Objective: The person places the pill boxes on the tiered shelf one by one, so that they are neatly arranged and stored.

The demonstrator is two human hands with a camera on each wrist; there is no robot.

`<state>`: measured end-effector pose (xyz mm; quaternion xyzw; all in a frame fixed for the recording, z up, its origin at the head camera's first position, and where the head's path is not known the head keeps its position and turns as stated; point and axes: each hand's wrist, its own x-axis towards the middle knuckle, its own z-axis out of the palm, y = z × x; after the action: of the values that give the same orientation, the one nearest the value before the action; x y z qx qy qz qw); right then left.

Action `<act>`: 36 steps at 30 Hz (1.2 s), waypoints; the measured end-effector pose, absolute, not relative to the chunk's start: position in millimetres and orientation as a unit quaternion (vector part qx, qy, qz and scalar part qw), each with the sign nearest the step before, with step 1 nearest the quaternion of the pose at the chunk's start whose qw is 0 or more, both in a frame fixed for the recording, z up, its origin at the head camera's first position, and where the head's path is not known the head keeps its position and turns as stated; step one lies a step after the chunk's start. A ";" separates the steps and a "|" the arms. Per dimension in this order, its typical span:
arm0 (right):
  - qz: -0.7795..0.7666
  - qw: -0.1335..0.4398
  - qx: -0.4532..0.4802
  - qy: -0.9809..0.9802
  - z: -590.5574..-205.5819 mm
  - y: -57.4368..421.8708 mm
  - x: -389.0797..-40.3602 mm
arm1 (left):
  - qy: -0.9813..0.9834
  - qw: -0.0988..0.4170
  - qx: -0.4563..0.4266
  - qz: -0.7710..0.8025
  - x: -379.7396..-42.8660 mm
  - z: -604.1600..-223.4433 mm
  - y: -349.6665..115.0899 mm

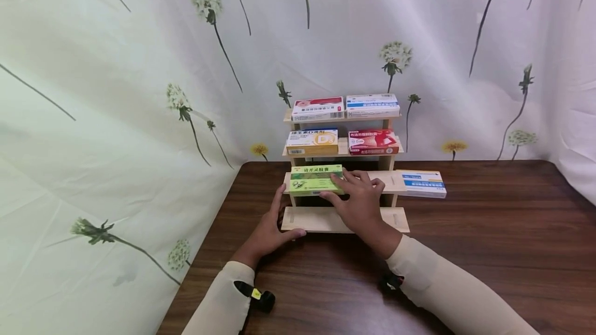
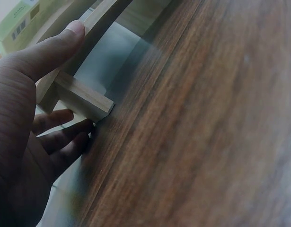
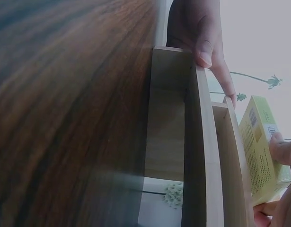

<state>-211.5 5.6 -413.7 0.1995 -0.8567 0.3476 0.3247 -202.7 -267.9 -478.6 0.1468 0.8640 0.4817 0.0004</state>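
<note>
A stepped wooden display rack (image 1: 313,219) stands on the table with medicine boxes on its tiers. My right hand (image 1: 362,206) pinches the right end of a green medicine box (image 1: 309,181) at the left of the second tier from the bottom. In the right wrist view, this green box (image 3: 260,151) is tilted against the tier's edge, with the thumb on one side. At the rack's left end, my left hand (image 1: 266,231) holds on, its thumb at the lowest tier's front corner and a finger at the tier above. The left wrist view shows the other fingers (image 2: 60,137) behind the side support.
A white-and-blue box (image 1: 422,184) overhangs the second tier's right end. Above are a yellow-and-white vitamin D box (image 1: 312,141) and a red box (image 1: 374,141). The top tier bears a red-and-white box (image 1: 318,109) and another white-and-blue box (image 1: 372,105). A flowered curtain (image 1: 326,40) hangs behind the brown table (image 1: 489,242).
</note>
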 end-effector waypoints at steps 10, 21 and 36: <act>0.342 0.319 0.204 -0.860 -413.0 -1.6 -214.5 | 0.867 -0.003 0.146 0.477 -203.1 -479.1 -270.4; 0.318 0.338 0.210 -0.861 -415.9 -4.0 -221.5 | 0.863 -0.003 0.155 0.482 -203.7 -479.0 -268.7; 0.271 0.357 0.206 -0.870 -419.8 -7.0 -225.2 | 0.862 0.004 0.146 0.486 -202.7 -477.4 -267.6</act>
<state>-225.2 -7.0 -419.8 0.2064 -0.8698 0.2711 0.3568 -202.7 -267.6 -477.4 0.1464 0.8615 0.4862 0.0038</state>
